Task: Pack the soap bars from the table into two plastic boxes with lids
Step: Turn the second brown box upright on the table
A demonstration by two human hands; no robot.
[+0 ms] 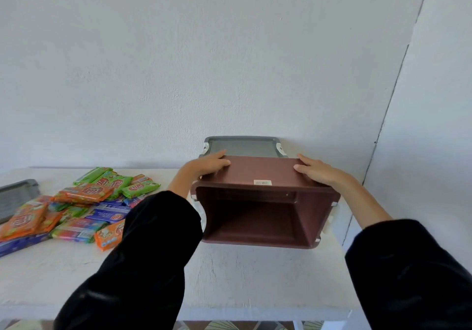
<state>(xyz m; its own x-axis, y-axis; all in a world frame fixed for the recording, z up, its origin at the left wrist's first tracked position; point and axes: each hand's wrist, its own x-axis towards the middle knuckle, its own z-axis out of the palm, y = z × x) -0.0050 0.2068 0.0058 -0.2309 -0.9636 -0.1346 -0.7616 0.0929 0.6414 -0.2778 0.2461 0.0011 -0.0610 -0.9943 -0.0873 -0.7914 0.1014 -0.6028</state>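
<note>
I hold an empty brown plastic box (pixel 263 173) tipped on its side above the table, its open mouth facing me and a barcode sticker on its upper wall. My left hand (pixel 207 167) grips the box's left side and my right hand (pixel 318 171) grips its right side. A grey lid (pixel 242 145) leans against the wall just behind the box. A heap of wrapped soap bars (pixel 84 204) in orange, green and blue wrappers lies on the left part of the white table (pixel 242 278).
A second grey lid (pixel 18 194) lies at the far left edge beside the soap heap. A white wall rises directly behind the table, with a corner at the right. The table's front edge runs near the bottom of the view.
</note>
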